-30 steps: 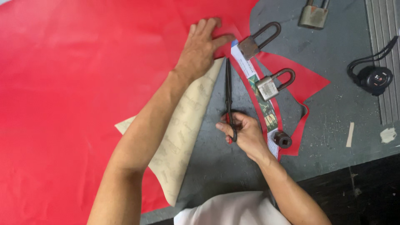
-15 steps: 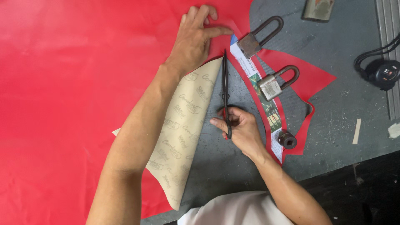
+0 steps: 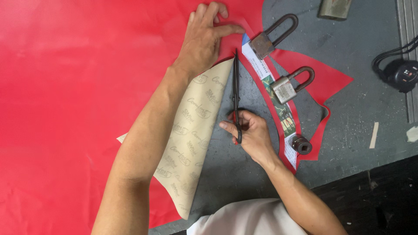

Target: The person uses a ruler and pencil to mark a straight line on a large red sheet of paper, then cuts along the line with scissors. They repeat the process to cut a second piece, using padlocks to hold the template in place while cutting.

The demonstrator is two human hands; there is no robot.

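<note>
A large red sheet point(image 3: 65, 87) covers most of the grey table point(image 3: 357, 117). My left hand point(image 3: 204, 39) presses flat on the red sheet near its far cut edge. A beige pattern piece with printed marks point(image 3: 191, 130) lies on the sheet under my left forearm. My right hand point(image 3: 250, 132) grips the handles of black scissors point(image 3: 236, 87), whose blades point away from me along the beige piece's right edge. To the right lies a curved red strip point(image 3: 322, 82) with a printed paper template point(image 3: 278, 109) on it.
Two padlocks point(image 3: 272, 37) point(image 3: 291, 86) and a small black ring weight point(image 3: 301, 145) hold down the strip. A third lock point(image 3: 335, 8) lies at the far edge. A black cable and plug point(image 3: 400, 72) sit at the right, by a small wooden sliver point(image 3: 374, 135).
The scissors have moved further along the beige piece's edge, away from me. My left hand has stayed pressed on the sheet near the far end. The view has shifted slightly.
</note>
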